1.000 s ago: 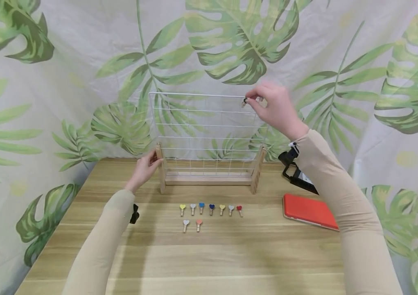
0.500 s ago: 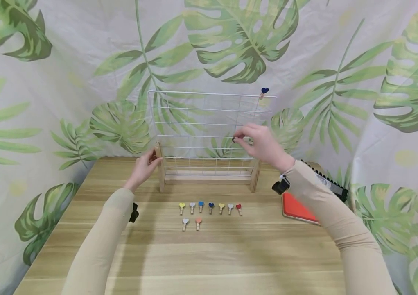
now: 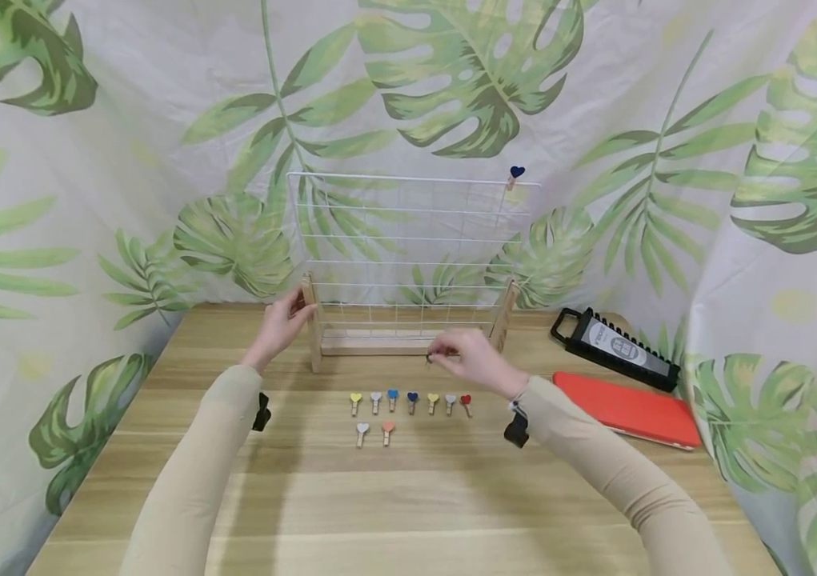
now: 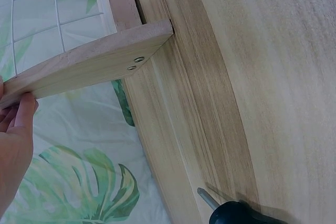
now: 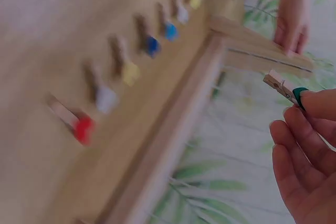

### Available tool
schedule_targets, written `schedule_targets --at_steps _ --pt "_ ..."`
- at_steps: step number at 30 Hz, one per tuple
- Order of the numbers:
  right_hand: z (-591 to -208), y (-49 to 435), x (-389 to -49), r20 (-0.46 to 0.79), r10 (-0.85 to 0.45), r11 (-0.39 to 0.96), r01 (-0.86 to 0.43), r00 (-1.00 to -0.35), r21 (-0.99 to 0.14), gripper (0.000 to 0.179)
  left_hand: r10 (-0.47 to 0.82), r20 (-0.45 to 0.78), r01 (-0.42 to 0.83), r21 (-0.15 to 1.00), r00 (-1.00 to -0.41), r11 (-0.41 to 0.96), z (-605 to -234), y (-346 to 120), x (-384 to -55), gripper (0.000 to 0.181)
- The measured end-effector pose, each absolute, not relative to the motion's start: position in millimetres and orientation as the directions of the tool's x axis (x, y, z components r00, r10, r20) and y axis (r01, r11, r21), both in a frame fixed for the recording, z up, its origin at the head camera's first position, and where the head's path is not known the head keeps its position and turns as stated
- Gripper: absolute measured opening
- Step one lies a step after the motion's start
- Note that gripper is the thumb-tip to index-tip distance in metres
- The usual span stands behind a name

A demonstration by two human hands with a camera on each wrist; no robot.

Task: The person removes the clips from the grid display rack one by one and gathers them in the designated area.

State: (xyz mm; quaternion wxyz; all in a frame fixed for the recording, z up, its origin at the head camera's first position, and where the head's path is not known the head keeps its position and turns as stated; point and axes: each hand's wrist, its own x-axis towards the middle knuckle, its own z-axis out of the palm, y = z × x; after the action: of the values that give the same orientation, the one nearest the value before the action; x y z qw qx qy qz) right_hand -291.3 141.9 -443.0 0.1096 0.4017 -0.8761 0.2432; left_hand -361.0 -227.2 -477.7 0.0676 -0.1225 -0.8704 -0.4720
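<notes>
A white wire grid rack (image 3: pixel 415 262) with a wooden base stands at the back of the table. My left hand (image 3: pixel 282 324) grips its left wooden post (image 3: pixel 313 332), also seen in the left wrist view. Just in front of the base, my right hand (image 3: pixel 476 360) pinches a small wooden clothespin (image 5: pixel 281 86) by its dark green heart; the clip's jaws point outward. Below, several heart-topped clothespins lie in a row, from a yellow one (image 3: pixel 355 402) to a red one (image 3: pixel 466 404). Nearer me lie a white-heart clothespin (image 3: pixel 362 433) and an orange-heart one (image 3: pixel 387 433).
A navy-heart clothespin (image 3: pixel 514 176) sits on the grid's top wire at the right. On the table's right side are a flat red case (image 3: pixel 627 408) and a black-framed tool (image 3: pixel 620 346) with a toothed edge. A dark-handled tool (image 4: pixel 231 214) with a metal shaft shows in the left wrist view.
My right hand has come down from the grid's top right to just above the table, carrying the green-heart clothespin. The navy-heart clothespin on the top wire came into view. My left hand stays put.
</notes>
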Motion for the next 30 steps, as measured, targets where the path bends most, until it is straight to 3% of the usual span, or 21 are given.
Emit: schedule_targets --at_steps 7,15,30 --pt "-502 133 -276 0.228 -0.668 0.567 -0.683 -0.709 -0.461 0.007 0.149 0.236 0.279 0.805 -0.960 0.523 -479 -227 -362 0.048" --pt "-534 124 -265 0.108 -0.646 0.555 -0.563 -0.755 -0.612 0.011 0.148 0.244 0.285 0.806 -0.958 0.519 -479 -229 -363 0.049" --pt "-547 115 -263 0.024 -0.618 0.603 -0.494 -0.786 -0.627 0.008 0.151 0.246 0.288 0.808 -0.958 0.514 -480 -229 -364 0.054"
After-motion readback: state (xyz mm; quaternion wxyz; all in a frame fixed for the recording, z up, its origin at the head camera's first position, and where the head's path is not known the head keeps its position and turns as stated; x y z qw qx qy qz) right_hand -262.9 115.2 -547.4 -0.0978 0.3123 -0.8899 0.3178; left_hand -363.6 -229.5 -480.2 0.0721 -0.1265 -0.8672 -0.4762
